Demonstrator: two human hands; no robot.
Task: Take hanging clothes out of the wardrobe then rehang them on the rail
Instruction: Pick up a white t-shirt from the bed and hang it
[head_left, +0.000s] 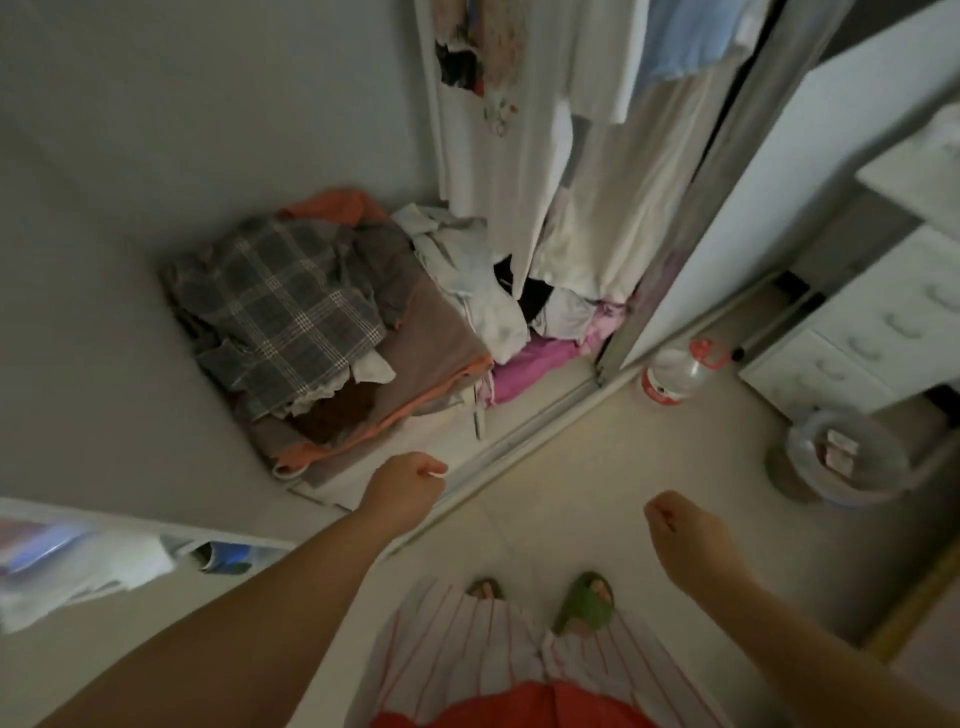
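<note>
Clothes (587, 135) hang at the top of the head view inside the open wardrobe (218, 104), pale garments reaching down until their hems touch a heap of folded fabric on the wardrobe floor. That heap fills the bottom from the left inner wall across to the sliding door (769, 171): a plaid piece (275, 306) lies on a brown and orange stack, with white and pink items (524, 358) beside it under the hanging hems. The door track (524, 431) runs diagonally between the heap and the tiled floor (582, 467). Left hand (402, 486) is a closed fist just above the near edge of the track, a small white bit showing at its fingers; what that bit is cannot be told. Right hand (685, 535) is also curled closed, holding nothing, over open floor well apart from the clothes. A bare patch of floor lies between the hands and the feet in green slippers (584, 603). To the right, a bottle (675, 374) stands near the door's lower corner, a bin (841, 457) further right, a drawer unit (883, 322) behind them. A blurred shelf (78, 566) edge juts in at the left.
</note>
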